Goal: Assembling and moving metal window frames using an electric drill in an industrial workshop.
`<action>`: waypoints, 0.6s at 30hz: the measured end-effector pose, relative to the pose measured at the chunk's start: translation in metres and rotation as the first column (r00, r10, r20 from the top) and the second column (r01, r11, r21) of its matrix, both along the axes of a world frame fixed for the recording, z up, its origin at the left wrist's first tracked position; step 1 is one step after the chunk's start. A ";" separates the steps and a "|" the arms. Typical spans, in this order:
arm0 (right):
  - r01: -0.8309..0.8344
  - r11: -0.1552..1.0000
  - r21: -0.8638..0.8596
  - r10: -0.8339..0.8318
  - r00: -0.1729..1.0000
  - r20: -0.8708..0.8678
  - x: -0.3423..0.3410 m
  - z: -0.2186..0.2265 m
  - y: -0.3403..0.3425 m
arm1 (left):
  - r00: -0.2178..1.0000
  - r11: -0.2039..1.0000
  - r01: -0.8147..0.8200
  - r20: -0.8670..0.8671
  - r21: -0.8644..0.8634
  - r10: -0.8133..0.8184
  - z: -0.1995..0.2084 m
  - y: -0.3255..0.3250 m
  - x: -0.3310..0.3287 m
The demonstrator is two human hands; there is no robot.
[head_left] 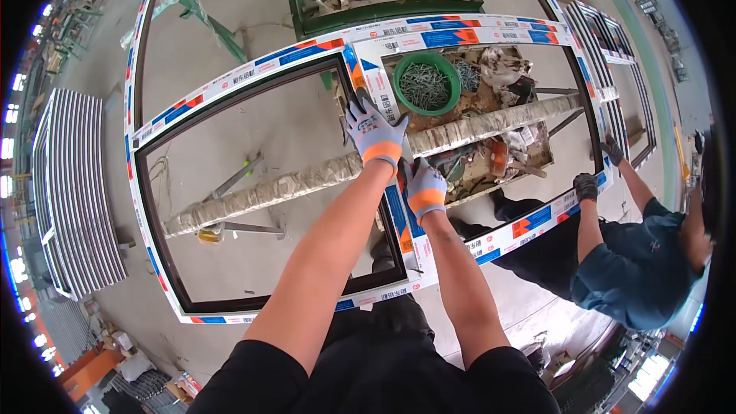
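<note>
A large window frame (299,54) wrapped in white, blue and orange printed film lies flat in front of me. My left hand (374,130), in a grey glove with an orange cuff, rests on its middle bar (396,211). The fingers are spread, with the thumb pointing out to the right. Lower on the same bar is my right hand (426,186), in a matching glove. Its fingers curl over the bar's edge, and their tips are partly hidden. A dark inner frame (253,305) sits in the left opening.
Beneath, a wrapped support beam (307,182) crosses a tray with a green bowl of screws (427,83). A co-worker (644,268) at right has dark-gloved hands (586,186) at the frame's corner. A green cart (383,24) stands beyond; stacked profiles (77,192) stand left.
</note>
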State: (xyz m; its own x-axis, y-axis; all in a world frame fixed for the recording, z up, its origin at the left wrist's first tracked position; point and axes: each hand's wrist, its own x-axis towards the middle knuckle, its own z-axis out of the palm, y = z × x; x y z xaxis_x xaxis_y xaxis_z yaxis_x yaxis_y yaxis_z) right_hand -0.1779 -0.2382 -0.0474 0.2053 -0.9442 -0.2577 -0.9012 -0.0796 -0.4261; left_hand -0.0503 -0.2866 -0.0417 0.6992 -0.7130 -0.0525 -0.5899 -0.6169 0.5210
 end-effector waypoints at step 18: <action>-0.028 0.996 -0.084 0.016 0.990 -0.142 -0.039 0.001 0.040 | 0.274 0.232 0.856 -0.025 0.463 -0.961 0.042 -0.030 0.003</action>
State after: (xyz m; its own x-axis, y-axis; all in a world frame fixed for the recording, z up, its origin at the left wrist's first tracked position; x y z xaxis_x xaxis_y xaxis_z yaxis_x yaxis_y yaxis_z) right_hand -0.2172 -0.1979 -0.0468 0.1934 -0.9597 -0.2041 -0.9494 -0.1306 -0.2855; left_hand -0.0477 -0.3165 0.0001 -0.3956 -0.8297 -0.3939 -0.9182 0.3470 0.1913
